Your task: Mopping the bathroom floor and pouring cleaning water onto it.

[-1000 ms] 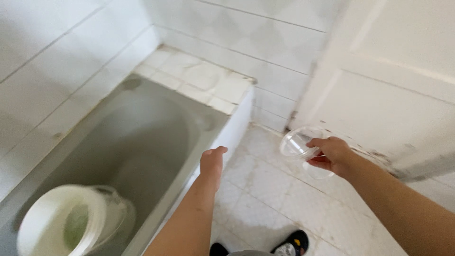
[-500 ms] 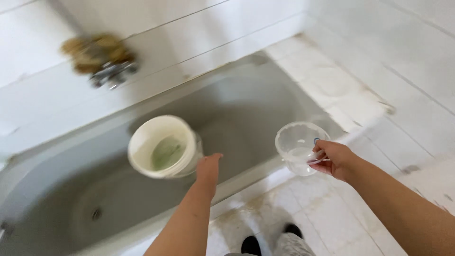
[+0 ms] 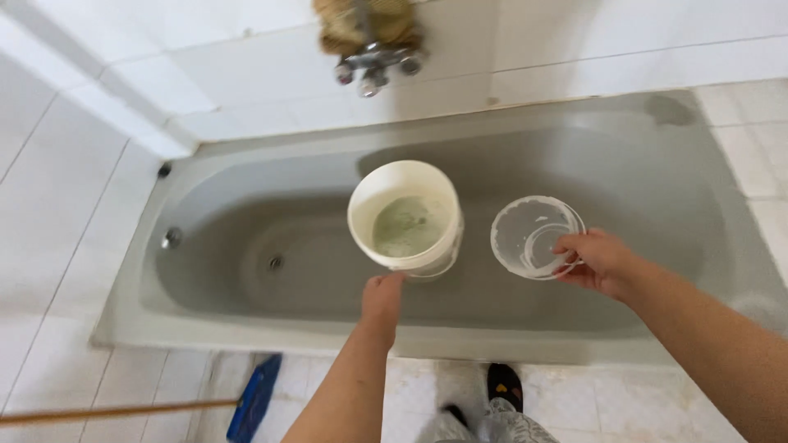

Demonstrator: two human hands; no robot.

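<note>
A white plastic bucket (image 3: 405, 215) with pale greenish liquid at its bottom stands inside the grey bathtub (image 3: 205, 246). My left hand (image 3: 382, 297) reaches toward the bucket's near rim, fingers together, just below it and holding nothing. My right hand (image 3: 597, 261) grips a clear plastic bowl (image 3: 533, 236) by its right edge, held over the tub to the right of the bucket.
A metal tap with a brown cloth over it (image 3: 371, 41) is on the tiled wall above the tub. The drain (image 3: 276, 262) lies left of the bucket. A blue broom head with wooden handle (image 3: 250, 404) lies on the tiled floor at lower left. My feet (image 3: 502, 385) are below.
The view has swung left from the door to face the tub squarely. Both hands moved over the tub; the left hand is now close to the bucket's rim, the bowl stays held.
</note>
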